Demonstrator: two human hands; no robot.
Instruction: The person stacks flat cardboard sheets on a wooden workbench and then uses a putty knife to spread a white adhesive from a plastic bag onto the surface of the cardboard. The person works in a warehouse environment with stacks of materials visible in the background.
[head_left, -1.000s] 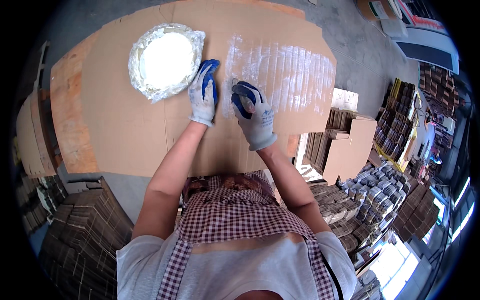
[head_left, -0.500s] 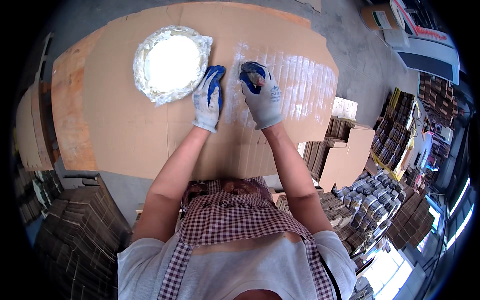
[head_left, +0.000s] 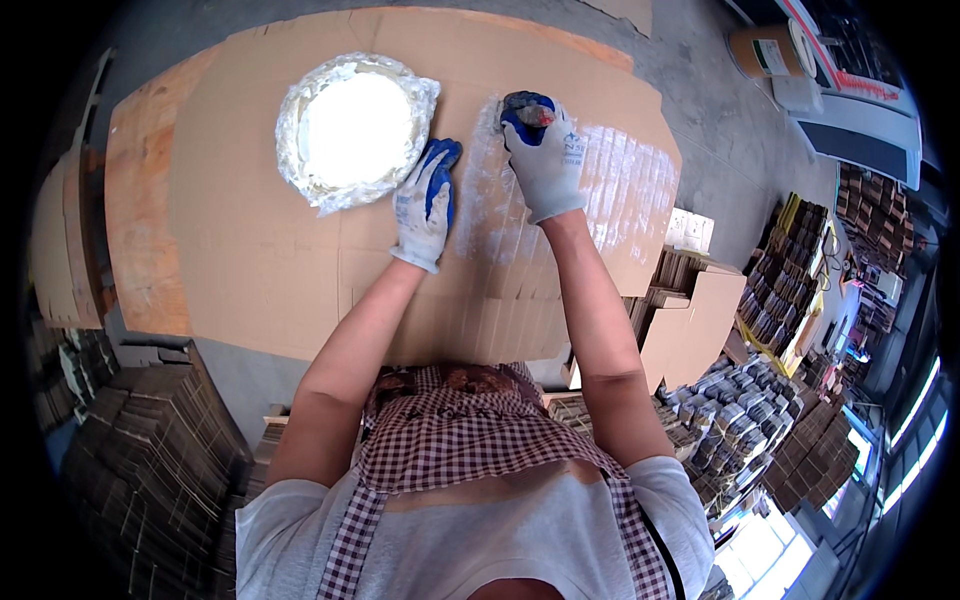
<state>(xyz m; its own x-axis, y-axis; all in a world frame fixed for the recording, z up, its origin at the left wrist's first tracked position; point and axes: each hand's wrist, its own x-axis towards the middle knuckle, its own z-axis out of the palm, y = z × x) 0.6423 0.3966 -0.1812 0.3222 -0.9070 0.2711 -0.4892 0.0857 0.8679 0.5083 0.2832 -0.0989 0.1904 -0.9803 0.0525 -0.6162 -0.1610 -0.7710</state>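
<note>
My left hand (head_left: 427, 203), in a white work glove with a blue palm, rests on its edge on the cardboard sheet (head_left: 260, 270). Its fingers stretch forward and it holds nothing. Just left of its fingertips is a round bowl (head_left: 357, 135) wrapped in clear plastic film, its inside bright white. My right hand (head_left: 545, 160), gloved alike, curls around a small grey object (head_left: 536, 116) with a reddish spot, whose kind I cannot make out. Around and right of that hand lie ribbed cardboard strips (head_left: 625, 175) smeared with white paste.
Bare plywood (head_left: 150, 220) shows along the table's left side. Tied stacks of flat cardboard (head_left: 150, 440) stand at lower left, more cardboard (head_left: 700, 320) at right. A brown drum (head_left: 770, 50) is on the floor at upper right.
My right hand has moved forward and a little right over the smeared strips, still gripping the small object. My left hand stays beside the bowl, shifted slightly in the picture along with the table.
</note>
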